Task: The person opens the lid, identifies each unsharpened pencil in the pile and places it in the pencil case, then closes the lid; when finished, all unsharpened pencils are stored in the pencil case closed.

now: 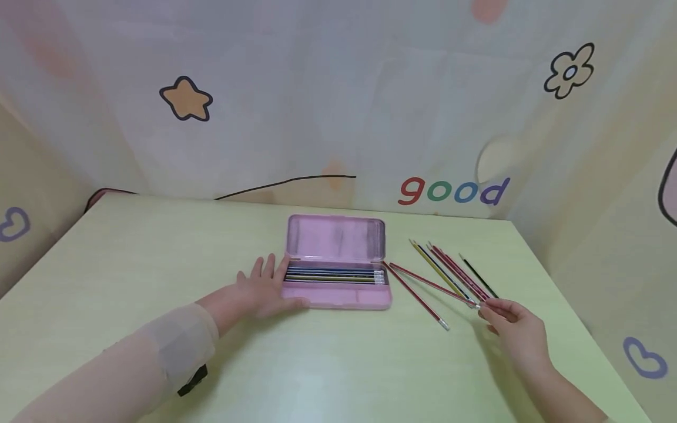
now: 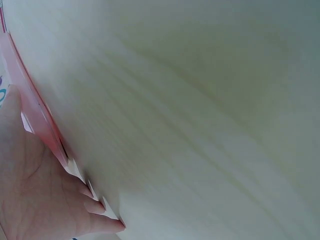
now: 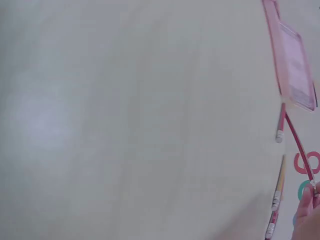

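Observation:
A pink pencil case (image 1: 338, 296) lies open on the pale green table (image 1: 317, 364), its lid (image 1: 335, 238) propped up behind. Several pencils (image 1: 334, 275) lie inside it. My left hand (image 1: 262, 289) rests flat on the table with straight fingers against the case's left end (image 2: 37, 112). My right hand (image 1: 512, 329) pinches the eraser end of a red pencil (image 1: 431, 284), whose tip points toward the case. Another red pencil (image 1: 418, 298) lies beside it, and several more pencils (image 1: 455, 271) lie fanned out to the right. In the right wrist view the red pencil (image 3: 298, 145) and the case (image 3: 292, 65) show at the edge.
A patterned cloth backdrop (image 1: 338, 106) with a star, a flower and the word "good" closes the table at the back and sides. A small black object (image 1: 193, 380) sits under my left forearm sleeve (image 1: 174, 346).

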### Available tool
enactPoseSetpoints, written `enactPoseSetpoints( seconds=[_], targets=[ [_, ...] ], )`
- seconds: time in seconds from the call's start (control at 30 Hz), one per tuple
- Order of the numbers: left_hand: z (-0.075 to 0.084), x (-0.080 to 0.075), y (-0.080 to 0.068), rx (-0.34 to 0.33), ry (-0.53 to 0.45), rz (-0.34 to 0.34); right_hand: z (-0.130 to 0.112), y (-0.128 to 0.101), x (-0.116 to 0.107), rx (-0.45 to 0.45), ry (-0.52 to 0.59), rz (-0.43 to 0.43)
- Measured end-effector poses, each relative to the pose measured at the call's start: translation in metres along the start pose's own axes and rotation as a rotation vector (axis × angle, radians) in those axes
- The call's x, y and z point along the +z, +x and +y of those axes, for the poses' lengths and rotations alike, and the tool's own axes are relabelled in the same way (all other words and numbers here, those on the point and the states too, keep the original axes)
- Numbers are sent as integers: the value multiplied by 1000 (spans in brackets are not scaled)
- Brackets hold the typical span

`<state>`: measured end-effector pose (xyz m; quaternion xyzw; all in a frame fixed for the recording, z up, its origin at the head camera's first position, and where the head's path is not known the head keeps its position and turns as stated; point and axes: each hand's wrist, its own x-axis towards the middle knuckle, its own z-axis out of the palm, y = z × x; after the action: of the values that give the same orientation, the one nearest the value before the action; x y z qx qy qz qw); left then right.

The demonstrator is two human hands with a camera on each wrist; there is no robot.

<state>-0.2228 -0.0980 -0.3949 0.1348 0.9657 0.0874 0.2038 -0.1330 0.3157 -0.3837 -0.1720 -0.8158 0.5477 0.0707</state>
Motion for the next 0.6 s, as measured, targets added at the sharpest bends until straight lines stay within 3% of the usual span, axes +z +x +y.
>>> enactPoseSetpoints(
  seconds=[0.2,0.43,0.6],
  targets=[
    [0,-1,-3,5,-7,-7,-11,0,-3,-35,277,29],
    [0,-3,-6,8,-12,7,-21,5,7,-64,441,-21],
    [2,-5,-7,11,-10,14,-29,9,28,-47,430,-101]
  ],
)
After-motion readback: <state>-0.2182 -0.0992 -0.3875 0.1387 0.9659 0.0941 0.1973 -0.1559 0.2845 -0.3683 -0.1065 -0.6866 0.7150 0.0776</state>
